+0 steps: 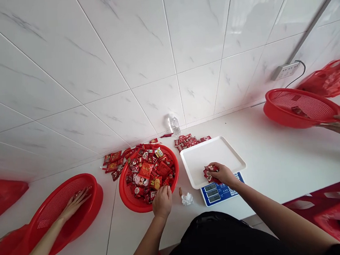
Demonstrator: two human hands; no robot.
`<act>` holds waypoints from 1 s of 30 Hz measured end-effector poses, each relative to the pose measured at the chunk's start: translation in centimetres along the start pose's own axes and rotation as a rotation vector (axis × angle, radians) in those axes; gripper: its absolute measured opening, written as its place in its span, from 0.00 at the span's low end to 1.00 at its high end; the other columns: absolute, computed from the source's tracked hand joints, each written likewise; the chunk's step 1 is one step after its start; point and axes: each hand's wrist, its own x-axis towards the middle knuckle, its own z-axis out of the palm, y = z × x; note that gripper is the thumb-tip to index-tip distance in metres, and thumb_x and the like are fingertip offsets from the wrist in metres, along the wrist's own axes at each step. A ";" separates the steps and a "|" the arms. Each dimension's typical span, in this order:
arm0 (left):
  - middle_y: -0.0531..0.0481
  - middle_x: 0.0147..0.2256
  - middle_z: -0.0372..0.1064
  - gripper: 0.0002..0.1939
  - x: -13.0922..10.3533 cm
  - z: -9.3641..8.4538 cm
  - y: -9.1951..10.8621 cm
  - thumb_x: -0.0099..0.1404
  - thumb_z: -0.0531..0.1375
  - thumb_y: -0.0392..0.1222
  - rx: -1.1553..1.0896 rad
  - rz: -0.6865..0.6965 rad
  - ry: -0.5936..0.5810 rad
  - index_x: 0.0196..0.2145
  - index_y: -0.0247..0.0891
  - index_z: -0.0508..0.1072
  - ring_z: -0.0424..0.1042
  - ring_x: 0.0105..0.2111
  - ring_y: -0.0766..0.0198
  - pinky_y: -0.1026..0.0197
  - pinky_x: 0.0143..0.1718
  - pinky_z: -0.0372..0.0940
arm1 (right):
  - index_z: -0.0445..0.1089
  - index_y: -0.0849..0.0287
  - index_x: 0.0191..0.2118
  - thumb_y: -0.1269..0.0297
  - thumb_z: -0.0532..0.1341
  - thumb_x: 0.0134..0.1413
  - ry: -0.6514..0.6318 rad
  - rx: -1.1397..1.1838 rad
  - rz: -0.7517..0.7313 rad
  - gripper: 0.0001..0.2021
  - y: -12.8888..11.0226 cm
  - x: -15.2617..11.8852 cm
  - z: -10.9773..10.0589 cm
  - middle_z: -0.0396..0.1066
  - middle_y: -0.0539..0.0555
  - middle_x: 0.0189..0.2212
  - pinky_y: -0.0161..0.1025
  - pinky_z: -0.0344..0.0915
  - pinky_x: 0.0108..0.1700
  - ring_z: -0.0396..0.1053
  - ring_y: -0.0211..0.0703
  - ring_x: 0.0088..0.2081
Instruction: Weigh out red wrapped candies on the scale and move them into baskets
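Observation:
My left hand [162,202] is closed at the near rim of a round red plastic basket [125,199] heaped with small red snack packets [146,170]. What its curled fingers hold, if anything, is hidden. Over the near left corner of a white tray [231,154], my right hand [220,173] grips a few dark red snack packets [209,174]. The tray rests on a blue and white digital scale [219,194], whose display shows below the tray's near edge.
Loose packets [185,142] and a transparent plastic bottle [174,125] lie by the tiled wall. Crumpled tissue [187,199] is beside the scale. Other people's hands are at a left red basket [91,212] and a right red basket [290,120]. A power strip [287,71] hangs on the wall.

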 end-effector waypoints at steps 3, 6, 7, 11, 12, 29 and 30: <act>0.46 0.41 0.71 0.18 0.0 -0.1 0.1 0.68 0.43 0.45 -0.007 -0.011 -0.015 0.39 0.41 0.72 0.68 0.43 0.58 0.60 0.41 0.59 | 0.69 0.52 0.42 0.59 0.60 0.46 0.002 -0.089 -0.016 0.15 -0.2 0.1 0.2 0.73 0.50 0.34 0.36 0.66 0.32 0.71 0.43 0.34; 0.47 0.40 0.71 0.18 -0.1 -0.2 0.1 0.68 0.43 0.45 -0.006 -0.028 -0.015 0.39 0.40 0.72 0.68 0.43 0.58 0.60 0.41 0.59 | 0.70 0.52 0.41 0.61 0.61 0.44 -0.007 -0.100 -0.023 0.14 -0.5 0.2 0.4 0.74 0.50 0.33 0.36 0.65 0.33 0.71 0.44 0.34; 0.47 0.40 0.71 0.18 -0.2 -0.2 0.1 0.68 0.43 0.45 -0.004 -0.028 -0.016 0.39 0.40 0.72 0.68 0.43 0.59 0.60 0.41 0.59 | 0.70 0.52 0.41 0.61 0.62 0.44 -0.010 -0.094 -0.023 0.14 -0.6 0.3 0.4 0.74 0.50 0.33 0.36 0.66 0.33 0.71 0.44 0.34; 0.47 0.39 0.71 0.18 -0.2 -0.2 0.0 0.68 0.43 0.45 0.010 -0.025 -0.016 0.38 0.40 0.71 0.68 0.42 0.59 0.61 0.40 0.58 | 0.69 0.53 0.42 0.55 0.61 0.46 -0.020 0.014 -0.005 0.16 -1.0 0.4 0.3 0.74 0.51 0.32 0.34 0.67 0.27 0.72 0.42 0.30; 0.48 0.39 0.71 0.18 -0.2 -0.1 0.0 0.68 0.43 0.45 0.014 -0.027 -0.015 0.38 0.40 0.71 0.68 0.42 0.59 0.61 0.40 0.58 | 0.69 0.54 0.42 0.54 0.61 0.46 -0.021 0.082 0.001 0.17 -1.2 0.4 0.2 0.74 0.51 0.31 0.34 0.67 0.26 0.72 0.42 0.29; 0.47 0.39 0.73 0.18 0.7 0.0 0.1 0.68 0.43 0.44 0.110 -0.023 0.006 0.39 0.39 0.72 0.70 0.40 0.60 0.62 0.36 0.57 | 0.68 0.60 0.45 0.48 0.68 0.35 0.456 0.463 -0.053 0.30 1.6 0.1 -11.6 0.71 0.53 0.30 0.37 0.71 0.23 0.70 0.42 0.27; 0.48 0.39 0.73 0.18 0.7 0.0 0.1 0.68 0.43 0.44 0.115 -0.035 -0.001 0.39 0.39 0.72 0.70 0.40 0.60 0.62 0.35 0.57 | 0.69 0.60 0.45 0.48 0.68 0.35 0.509 0.426 -0.064 0.30 2.0 0.2 -12.5 0.71 0.53 0.30 0.37 0.71 0.24 0.70 0.42 0.27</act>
